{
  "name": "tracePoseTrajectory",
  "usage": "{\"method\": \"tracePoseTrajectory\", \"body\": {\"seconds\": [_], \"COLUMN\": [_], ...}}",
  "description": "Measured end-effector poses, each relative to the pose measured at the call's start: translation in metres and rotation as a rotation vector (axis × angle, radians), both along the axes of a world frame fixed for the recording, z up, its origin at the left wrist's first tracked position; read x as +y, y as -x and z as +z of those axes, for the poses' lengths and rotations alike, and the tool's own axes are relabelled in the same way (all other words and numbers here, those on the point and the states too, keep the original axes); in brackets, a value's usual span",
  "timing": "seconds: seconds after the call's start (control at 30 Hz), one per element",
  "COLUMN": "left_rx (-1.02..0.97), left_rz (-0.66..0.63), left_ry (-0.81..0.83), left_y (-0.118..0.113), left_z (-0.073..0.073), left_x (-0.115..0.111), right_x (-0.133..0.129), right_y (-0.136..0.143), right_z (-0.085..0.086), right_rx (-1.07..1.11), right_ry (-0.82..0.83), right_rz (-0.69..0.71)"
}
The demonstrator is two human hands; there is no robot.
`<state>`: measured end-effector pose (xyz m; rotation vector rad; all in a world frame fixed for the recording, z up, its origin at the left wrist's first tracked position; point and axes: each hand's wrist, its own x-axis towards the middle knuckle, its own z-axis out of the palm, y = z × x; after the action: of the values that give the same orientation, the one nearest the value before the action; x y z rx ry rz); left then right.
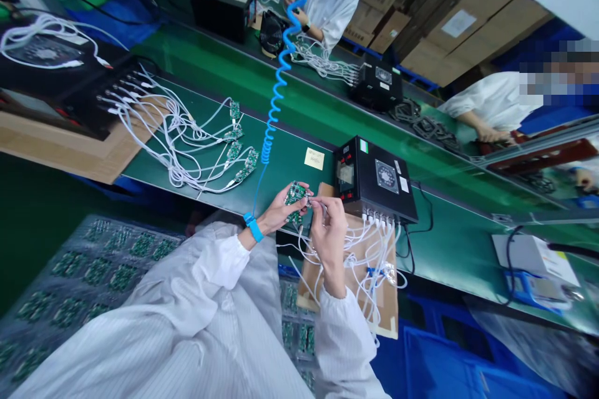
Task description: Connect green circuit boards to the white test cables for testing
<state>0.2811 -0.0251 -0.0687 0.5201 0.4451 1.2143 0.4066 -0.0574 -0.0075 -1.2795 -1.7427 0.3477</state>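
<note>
Board (pixel 294 194): prob light, stiff, fragile; best edge-held
Left hand (pixel 277 212): board's gripped near black box (pixel 374 184)
Right hand (pixel 330 234): pinched narrow, contents unclear

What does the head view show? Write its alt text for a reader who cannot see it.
A person's bare left hand holds a green circuit board at a long green workbench, and the right hand pinches at its edge. Beside them sits a black box with white cables plugged in; a coiled blue hose hangs nearby.
</note>
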Motion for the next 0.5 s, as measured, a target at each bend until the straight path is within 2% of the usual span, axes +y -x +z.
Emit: {"method": "tracePoseTrajectory", "body": {"seconds": [0.2,0.5], "left_rx": [0.015,0.042], "left_rz": [0.011,0.001], "left_ry": [0.004,0.001], "left_y": [0.0007,0.0017], "left_z": [0.0010,0.0002], "left_x": [0.0004,0.0015], "right_x": [-0.0021,-0.0006], "right_y": [0.0007,0.0003], "right_z": [0.0012,0.0007], "right_rx": [0.041,-0.004], "right_ry": [0.063,0.032], "right_rz": [0.004,0.013]}}
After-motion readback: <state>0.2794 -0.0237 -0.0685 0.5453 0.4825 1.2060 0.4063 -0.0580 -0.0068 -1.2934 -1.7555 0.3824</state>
